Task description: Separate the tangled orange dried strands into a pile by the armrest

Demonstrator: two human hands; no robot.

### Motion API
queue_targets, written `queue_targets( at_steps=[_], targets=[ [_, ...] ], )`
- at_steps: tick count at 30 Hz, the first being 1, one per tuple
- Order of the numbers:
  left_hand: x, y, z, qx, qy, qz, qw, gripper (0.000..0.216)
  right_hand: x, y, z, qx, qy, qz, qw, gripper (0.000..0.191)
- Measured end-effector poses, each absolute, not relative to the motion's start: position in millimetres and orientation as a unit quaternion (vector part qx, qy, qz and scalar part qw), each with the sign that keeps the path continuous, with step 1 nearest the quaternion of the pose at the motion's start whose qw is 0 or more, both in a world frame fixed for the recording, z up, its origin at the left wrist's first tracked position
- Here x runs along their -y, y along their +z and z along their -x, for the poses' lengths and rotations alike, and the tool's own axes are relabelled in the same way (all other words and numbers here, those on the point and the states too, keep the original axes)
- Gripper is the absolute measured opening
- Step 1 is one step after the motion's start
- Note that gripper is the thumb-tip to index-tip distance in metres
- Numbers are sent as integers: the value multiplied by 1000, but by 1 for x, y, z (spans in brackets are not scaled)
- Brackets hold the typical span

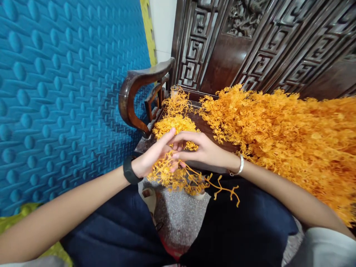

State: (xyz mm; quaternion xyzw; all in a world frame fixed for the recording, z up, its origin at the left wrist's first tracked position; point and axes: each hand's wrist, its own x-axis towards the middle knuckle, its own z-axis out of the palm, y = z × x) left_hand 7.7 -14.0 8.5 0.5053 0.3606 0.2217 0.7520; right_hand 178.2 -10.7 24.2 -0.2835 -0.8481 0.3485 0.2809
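Note:
Above my lap, a branched orange artificial sprig [191, 181] hangs between my hands, its thin bare tips pointing right. My left hand [154, 155], with a black band at the wrist, is closed around the sprig's left part; its fingers are partly hidden behind the orange strands. From the other side my right hand [201, 146], wearing a silver bracelet, pinches the same sprig near the left fingers. Just beyond my hands, a small heap of orange sprigs [178, 123] lies on the dark wooden bench [198, 121].
A large pile of orange sprigs [289, 133] spreads over the right of the bench. The carved backrest [222, 59] rises behind, with a curved armrest [126, 96] at the left. Blue foam matting [63, 92] fills the left side. Speckled floor [180, 215] shows between my legs.

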Motion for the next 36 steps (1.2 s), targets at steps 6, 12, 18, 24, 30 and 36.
queue_targets(
  at_steps=[6, 12, 18, 24, 30, 36],
  targets=[
    [12, 9, -9, -331, 183, -520, 766, 72, 12, 22, -176, 865, 318, 286, 261, 10],
    [10, 3, -8, -345, 209, -545, 735, 52, 11, 24, -185, 817, 363, 338, 295, 10],
    [15, 0, -9, -357, 241, -575, 696, 49, 8, 26, -188, 734, 506, 320, 322, 14],
    [14, -5, -8, -392, 291, -542, 684, 39, 5, 26, -184, 676, 548, 366, 331, 18],
    [14, -4, -4, -373, 263, -592, 665, 35, -2, 19, -189, 646, 584, 344, 352, 27],
    [13, -2, -3, -352, 236, -640, 641, 27, 2, 29, -200, 740, 525, 325, 265, 29]
  ],
)
